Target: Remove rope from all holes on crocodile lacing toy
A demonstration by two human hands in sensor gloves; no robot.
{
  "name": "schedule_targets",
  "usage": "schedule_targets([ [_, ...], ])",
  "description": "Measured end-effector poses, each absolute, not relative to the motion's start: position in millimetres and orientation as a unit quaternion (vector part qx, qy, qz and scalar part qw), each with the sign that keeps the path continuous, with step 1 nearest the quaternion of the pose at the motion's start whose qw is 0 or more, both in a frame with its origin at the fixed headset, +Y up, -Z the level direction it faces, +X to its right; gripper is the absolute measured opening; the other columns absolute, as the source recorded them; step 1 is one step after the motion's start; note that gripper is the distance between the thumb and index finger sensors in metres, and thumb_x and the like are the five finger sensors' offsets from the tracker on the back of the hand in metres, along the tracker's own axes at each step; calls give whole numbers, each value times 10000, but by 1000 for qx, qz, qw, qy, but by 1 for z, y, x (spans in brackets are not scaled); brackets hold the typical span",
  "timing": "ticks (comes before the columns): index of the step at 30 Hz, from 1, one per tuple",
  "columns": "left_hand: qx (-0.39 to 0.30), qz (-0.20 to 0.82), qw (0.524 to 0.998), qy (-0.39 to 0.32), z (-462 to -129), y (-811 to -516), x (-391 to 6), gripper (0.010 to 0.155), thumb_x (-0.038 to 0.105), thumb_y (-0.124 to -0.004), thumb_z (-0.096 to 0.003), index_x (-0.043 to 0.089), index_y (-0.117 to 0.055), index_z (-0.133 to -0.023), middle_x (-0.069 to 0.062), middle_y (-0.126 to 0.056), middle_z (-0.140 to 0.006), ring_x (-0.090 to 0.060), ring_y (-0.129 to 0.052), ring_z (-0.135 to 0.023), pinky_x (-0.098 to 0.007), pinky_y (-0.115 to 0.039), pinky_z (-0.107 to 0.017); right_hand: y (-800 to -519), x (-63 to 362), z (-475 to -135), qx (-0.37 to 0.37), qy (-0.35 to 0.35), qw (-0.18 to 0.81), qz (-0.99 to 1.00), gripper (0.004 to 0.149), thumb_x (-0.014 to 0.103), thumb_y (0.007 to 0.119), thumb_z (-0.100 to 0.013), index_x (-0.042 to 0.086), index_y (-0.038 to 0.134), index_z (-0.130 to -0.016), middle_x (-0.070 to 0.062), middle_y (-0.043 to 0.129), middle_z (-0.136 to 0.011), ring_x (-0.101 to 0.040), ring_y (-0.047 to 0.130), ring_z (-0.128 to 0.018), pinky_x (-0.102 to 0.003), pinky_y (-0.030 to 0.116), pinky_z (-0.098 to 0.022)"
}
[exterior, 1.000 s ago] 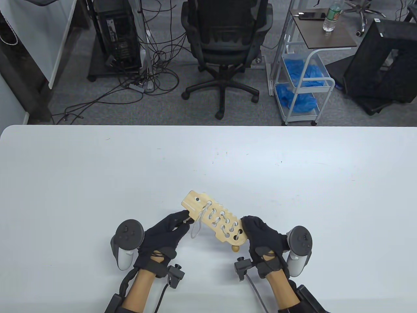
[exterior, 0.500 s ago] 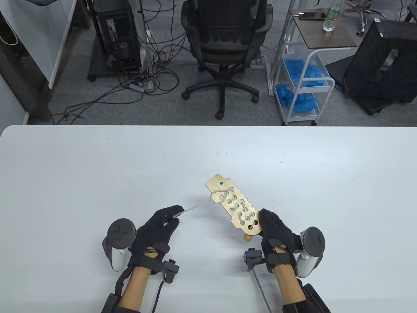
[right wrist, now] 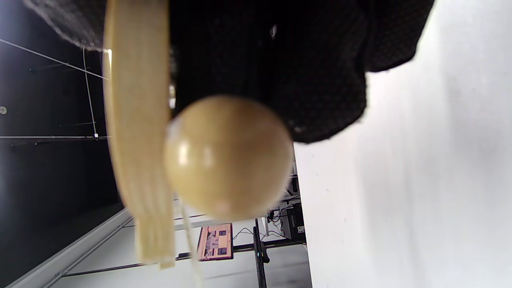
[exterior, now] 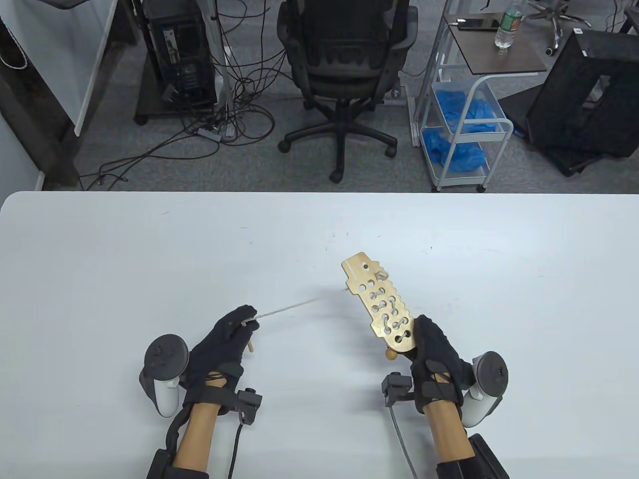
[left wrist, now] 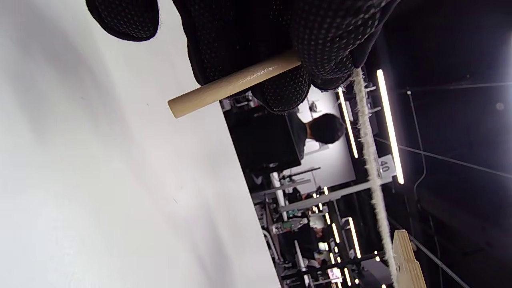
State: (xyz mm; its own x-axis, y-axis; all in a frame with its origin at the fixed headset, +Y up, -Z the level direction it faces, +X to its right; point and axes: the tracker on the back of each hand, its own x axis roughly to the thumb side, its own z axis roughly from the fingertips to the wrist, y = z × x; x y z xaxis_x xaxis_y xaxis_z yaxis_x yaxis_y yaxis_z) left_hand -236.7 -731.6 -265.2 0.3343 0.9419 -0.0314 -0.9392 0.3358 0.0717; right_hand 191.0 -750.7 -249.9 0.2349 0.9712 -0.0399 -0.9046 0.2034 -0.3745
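Fingers of the left hand (exterior: 224, 339) are pinching the wooden needle (left wrist: 234, 83), drawing the rope (exterior: 287, 308) taut toward the crocodile board (exterior: 382, 304). Beyond it, the right hand (exterior: 437, 361) is gripping the board's near end, above the counter (exterior: 150, 259). Pulling sideways like this, I reckon the rope is risking a snag at the hole, or yanking the board loose.

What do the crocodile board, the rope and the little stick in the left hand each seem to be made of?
Crocodile board: probably plywood, pale and smooth; layered lines show along its edge in the right wrist view.
Rope: likely cotton or similar fibre, off-white, matt, with fuzzy strands.
Stick, held by the left hand: apparently bare wood, a smooth light dowel with faint grain.
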Motion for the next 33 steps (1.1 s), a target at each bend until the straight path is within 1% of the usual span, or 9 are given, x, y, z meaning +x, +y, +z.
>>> schedule_targets([
  [3,31,579,814,43,-265,-732,-241,496,341,-801,-497,428,-768,-985,54,-971,-883,-206,-914,-823,-635,-651,-702,-751,193,-249,-169,-107,773,603,460,440,765,-423,59,850,-667,-134,1022,-441,-319,1021,-415,-641,717,-511],
  [12,55,589,804,61,-264,-730,-253,456,400,-815,-478,429,-806,-932,96,-1049,-790,-149,-994,-729,-593,-709,-685,-754,195,-249,-175,-103,790,579,464,439,756,-431,63,825,-694,-137,1009,-484,-328,1007,-456,-644,704,-521],
  [22,79,596,794,86,-261,-727,-265,431,450,-813,-472,430,-813,-903,117,-1053,-726,-118,-1005,-663,-568,-725,-681,-759,193,-249,-178,-92,804,560,473,423,741,-440,62,769,-746,-145,974,-563,-344,973,-528,-650,682,-534],
  [25,86,599,790,96,-260,-727,-268,428,458,-811,-472,428,-814,-899,121,-1054,-714,-113,-1007,-649,-564,-728,-679,-761,192,-250,-175,-86,817,543,479,413,729,-446,63,733,-774,-150,949,-605,-351,950,-566,-653,666,-544],
  [28,88,599,789,100,-259,-727,-269,424,465,-813,-469,426,-819,-892,121,-1058,-699,-112,-1011,-635,-561,-733,-675,-763,191,-251,-167,-81,832,524,479,381,678,-456,66,664,-817,-162,890,-676,-374,895,-630,-665,628,-561],
  [33,89,596,792,96,-260,-727,-266,416,479,-813,-464,418,-830,-876,121,-1063,-661,-106,-1014,-602,-558,-741,-667,-761,188,-252,-141,-76,838,522,484,371,651,-461,75,613,-842,-155,850,-720,-377,883,-660,-665,626,-567],
])
